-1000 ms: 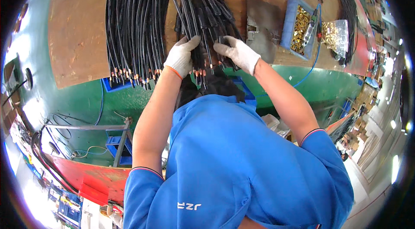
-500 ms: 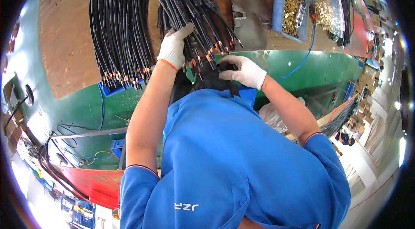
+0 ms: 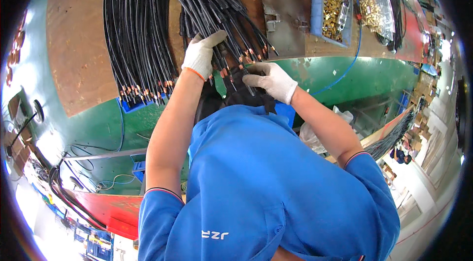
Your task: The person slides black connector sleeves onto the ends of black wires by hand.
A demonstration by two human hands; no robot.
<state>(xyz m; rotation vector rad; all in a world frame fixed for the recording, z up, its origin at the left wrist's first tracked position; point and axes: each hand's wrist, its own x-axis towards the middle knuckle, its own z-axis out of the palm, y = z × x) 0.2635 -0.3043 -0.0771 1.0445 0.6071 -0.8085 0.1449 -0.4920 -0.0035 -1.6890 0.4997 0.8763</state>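
Right hand (image 3: 274, 81) has dropped beside copper ends (image 3: 223, 71) of black cables (image 3: 217, 7)

black cables (image 3: 208, 7) cut off above, left hand (image 3: 198, 56) partly hidden

Workshop — black cables (image 3: 214, 7), brass fittings (image 3: 332, 10)

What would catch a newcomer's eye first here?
Probably the long black cables with bare copper tips, spread in two bundles over the flat brown tabletop at upper left and centre. Next, the left hand and right hand, in white knitted gloves, at the central bundle's near end. Then the blue plastic box of small brass-coloured metal pieces, farther right.
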